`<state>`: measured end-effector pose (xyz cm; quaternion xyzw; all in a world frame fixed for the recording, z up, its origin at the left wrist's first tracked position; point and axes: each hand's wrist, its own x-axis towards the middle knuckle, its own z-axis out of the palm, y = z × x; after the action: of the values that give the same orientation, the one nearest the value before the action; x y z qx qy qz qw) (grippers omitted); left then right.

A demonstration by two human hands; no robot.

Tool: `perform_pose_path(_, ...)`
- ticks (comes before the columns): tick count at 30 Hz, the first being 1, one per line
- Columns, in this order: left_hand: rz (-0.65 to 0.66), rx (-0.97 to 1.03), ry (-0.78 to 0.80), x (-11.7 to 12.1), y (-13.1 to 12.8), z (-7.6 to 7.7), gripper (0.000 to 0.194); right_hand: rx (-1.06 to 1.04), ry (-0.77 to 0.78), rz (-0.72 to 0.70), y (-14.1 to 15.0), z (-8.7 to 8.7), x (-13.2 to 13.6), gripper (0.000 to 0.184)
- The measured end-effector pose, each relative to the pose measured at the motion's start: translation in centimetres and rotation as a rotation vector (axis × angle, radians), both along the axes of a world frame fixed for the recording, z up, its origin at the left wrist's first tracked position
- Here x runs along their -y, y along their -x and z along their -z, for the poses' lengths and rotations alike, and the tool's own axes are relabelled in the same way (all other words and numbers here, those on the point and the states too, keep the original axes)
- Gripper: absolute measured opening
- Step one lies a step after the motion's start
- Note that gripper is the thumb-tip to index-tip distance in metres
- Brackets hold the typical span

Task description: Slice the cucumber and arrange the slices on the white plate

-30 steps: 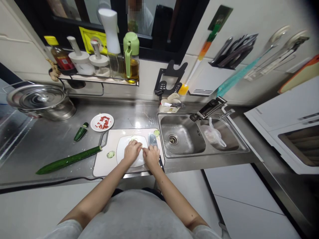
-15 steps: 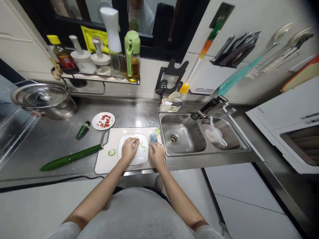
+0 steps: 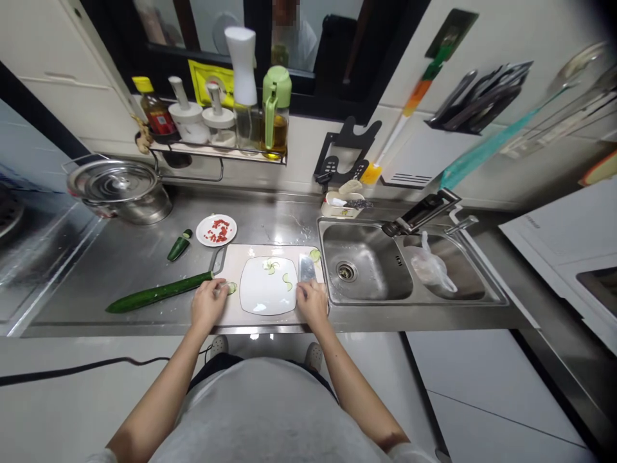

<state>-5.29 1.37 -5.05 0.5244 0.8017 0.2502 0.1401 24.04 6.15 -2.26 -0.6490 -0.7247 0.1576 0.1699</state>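
A white square plate (image 3: 267,292) lies on the pale cutting board (image 3: 231,314) with several thin cucumber slices (image 3: 271,265) on it. My left hand (image 3: 208,307) is at the board's left side, fingers pinched at a small stack of cucumber slices (image 3: 232,288). At the plate's right edge, my right hand (image 3: 313,302) has its fingers curled together; what they grip is hidden. The knife (image 3: 306,267) lies beside the plate, its blade showing above that hand and its handle out of sight. A cucumber round (image 3: 315,256) sits at the board's upper right corner.
Left of the board lie a long cucumber (image 3: 157,294) and a short cucumber piece (image 3: 178,248). Behind it is a small plate (image 3: 202,233) of chopped red bits. A lidded steel pot (image 3: 144,204) stands far left; the double sink (image 3: 332,241) adjoins on the right.
My left hand has moved left from above the plate to the slices on the board, uncovering the plate's slices. My right hand stays by the knife. The view has shifted.
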Motion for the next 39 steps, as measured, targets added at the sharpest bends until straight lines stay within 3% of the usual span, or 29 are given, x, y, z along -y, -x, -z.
perform_pose_path(11, 0.016, -0.075, 0.152, 0.0, -0.4, 0.1, 0.032, -0.086, -0.011, 0.000, -0.9, -0.1, 0.1, 0.025)
perform_pose_path(23, 0.024, 0.025, 0.053, -0.7, -0.3, 0.3, 0.016, -0.154, -0.027, -0.040, -0.3, -0.9, 0.7, 0.030)
perform_pose_path(27, -0.002, 0.233, -0.011, -0.7, -0.5, -0.1, 0.019, -0.187, -0.044, -0.082, 0.4, -1.5, 0.7, 0.030)
perform_pose_path(33, 0.006, 0.847, -0.142, -1.3, -1.6, -2.2, 0.042, -0.357, 0.001, -0.126, 2.5, -2.8, 0.1, 0.028)
perform_pose_path(39, 0.193, 1.020, -0.085, -1.4, -3.6, -5.7, 0.046, -0.776, 0.313, -0.177, 5.9, -4.4, -0.5, 0.027)
